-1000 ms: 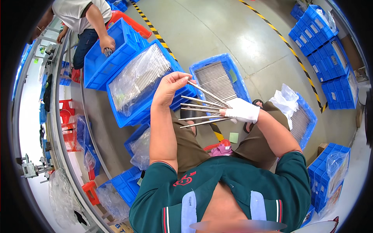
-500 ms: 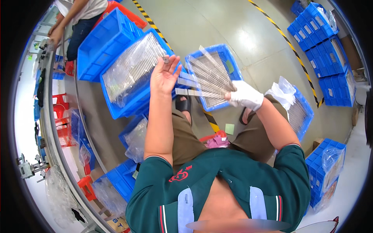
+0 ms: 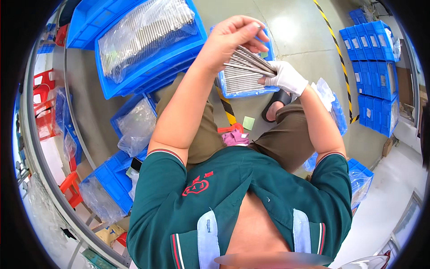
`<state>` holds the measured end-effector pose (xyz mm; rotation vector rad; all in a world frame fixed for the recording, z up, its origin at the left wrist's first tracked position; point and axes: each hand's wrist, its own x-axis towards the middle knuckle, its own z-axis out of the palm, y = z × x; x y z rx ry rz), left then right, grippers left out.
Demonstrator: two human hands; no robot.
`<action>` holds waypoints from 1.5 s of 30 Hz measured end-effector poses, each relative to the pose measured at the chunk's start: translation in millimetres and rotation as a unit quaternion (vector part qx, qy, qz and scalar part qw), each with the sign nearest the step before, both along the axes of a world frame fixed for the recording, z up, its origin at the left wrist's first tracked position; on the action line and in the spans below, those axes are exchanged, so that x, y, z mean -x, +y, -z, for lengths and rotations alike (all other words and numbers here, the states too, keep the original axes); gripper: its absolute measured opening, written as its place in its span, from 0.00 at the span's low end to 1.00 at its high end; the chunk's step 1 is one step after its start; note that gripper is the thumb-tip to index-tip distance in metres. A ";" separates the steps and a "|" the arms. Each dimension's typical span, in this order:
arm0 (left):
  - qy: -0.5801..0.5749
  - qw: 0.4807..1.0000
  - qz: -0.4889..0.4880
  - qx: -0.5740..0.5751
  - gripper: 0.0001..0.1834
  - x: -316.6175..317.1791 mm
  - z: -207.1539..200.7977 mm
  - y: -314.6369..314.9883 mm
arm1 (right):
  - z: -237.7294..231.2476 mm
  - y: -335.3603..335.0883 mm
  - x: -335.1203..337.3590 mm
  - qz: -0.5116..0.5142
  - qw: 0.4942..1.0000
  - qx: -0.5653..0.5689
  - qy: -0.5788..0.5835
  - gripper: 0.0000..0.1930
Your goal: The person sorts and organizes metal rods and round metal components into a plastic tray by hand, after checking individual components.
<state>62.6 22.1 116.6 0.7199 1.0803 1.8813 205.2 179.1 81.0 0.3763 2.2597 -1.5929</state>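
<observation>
My right hand [image 3: 289,79], in a white glove with bare fingertips, grips several thin metal strips [image 3: 251,62] at one end. They fan out to the left, toward my bare left hand [image 3: 226,41]. That hand is raised over the far ends, its fingers curled and its thumb against a small grey piece [image 3: 258,26] too small to name; it hides the strip ends. Below the strips is a blue bin [image 3: 251,93] lined with rows of similar metal strips.
At the far left, a large blue bin [image 3: 112,88] holds rows of strips under clear plastic [image 3: 134,42]. More blue bins [image 3: 105,181] stand at lower left, beside a metal rail [image 3: 45,166]. Stacked blue bins [image 3: 374,78] stand at right. Yellow-black tape [image 3: 333,42] crosses the floor.
My left hand has moved right and turned from palm up to curled over the strips. The fanned strips have swung closer together. My view has shifted, so the bins sit differently.
</observation>
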 end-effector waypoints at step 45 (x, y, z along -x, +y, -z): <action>-0.172 0.962 -0.191 0.096 0.21 7.7 -7.8 -52.6 | 300.3 31.4 76.7 -0.134 0.870 -0.467 0.091 0.05</action>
